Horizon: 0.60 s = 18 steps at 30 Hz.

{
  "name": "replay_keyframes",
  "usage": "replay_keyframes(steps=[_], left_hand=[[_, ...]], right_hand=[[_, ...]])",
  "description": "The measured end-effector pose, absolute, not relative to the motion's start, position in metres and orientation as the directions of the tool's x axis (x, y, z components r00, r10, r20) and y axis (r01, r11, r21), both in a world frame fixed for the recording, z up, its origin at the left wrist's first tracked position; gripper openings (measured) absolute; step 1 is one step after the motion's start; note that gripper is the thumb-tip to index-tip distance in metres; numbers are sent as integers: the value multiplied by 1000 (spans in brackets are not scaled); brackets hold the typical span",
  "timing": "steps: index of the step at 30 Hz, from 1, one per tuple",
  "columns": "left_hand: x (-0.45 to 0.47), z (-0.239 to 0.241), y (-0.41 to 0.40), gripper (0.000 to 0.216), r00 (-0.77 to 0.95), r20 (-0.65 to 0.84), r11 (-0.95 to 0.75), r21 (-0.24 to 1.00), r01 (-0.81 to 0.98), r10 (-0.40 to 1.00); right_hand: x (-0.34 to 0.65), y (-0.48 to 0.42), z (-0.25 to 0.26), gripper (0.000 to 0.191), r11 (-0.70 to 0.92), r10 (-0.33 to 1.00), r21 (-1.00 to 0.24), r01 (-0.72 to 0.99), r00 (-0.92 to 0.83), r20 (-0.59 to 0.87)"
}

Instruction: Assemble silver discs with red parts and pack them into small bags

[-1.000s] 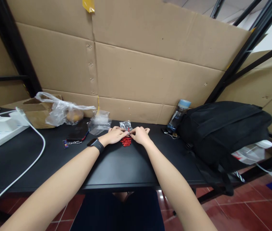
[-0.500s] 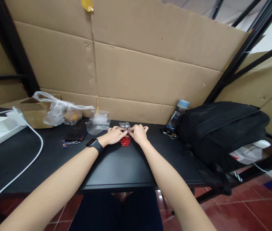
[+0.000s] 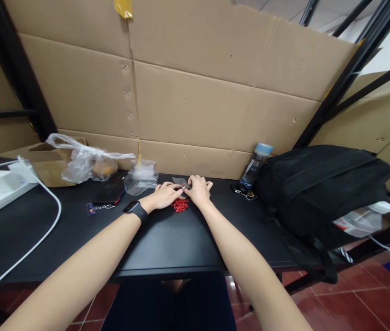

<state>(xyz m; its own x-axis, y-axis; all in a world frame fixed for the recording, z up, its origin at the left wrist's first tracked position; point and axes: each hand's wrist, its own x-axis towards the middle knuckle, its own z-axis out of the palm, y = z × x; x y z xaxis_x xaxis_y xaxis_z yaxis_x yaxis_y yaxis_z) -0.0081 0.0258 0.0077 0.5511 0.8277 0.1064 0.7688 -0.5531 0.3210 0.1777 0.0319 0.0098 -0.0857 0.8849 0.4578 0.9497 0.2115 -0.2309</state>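
A small clear plastic bag [image 3: 179, 180] lies on the black tabletop between my hands. My left hand [image 3: 166, 195], with a dark watch [image 3: 135, 209] on its wrist, has its fingertips closed at the bag's near edge. From the other side my right hand [image 3: 199, 189] pinches the same edge, fingers curled. Just below the fingertips lies a heap of red cords [image 3: 180, 205] on the table. Whether any red cord is inside the bag is hidden by my fingers.
Left of my hands are a stack of clear bags [image 3: 143, 176], a dark phone or wallet [image 3: 108, 191], a knotted plastic bag [image 3: 91, 161] and a power strip [image 3: 5, 195]. To the right stand a water bottle [image 3: 254, 168] and a black backpack [image 3: 322, 188].
The fingers of both hands have shifted slightly at the small bag, and the red between the fingertips shows less. The red heap is a little more exposed. The camera view has moved slightly.
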Motion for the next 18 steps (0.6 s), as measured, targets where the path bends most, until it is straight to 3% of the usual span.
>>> replay_keyframes(steps=[12, 18], left_hand=[[-4, 8, 25, 62, 540, 134, -548, 363, 753, 831], [-6, 7, 27, 60, 522, 158, -530, 462, 711, 838]], right_hand=[[170, 42, 3, 32, 140, 856, -165, 976, -36, 515], [172, 42, 4, 31, 119, 850, -152, 981, -22, 526]])
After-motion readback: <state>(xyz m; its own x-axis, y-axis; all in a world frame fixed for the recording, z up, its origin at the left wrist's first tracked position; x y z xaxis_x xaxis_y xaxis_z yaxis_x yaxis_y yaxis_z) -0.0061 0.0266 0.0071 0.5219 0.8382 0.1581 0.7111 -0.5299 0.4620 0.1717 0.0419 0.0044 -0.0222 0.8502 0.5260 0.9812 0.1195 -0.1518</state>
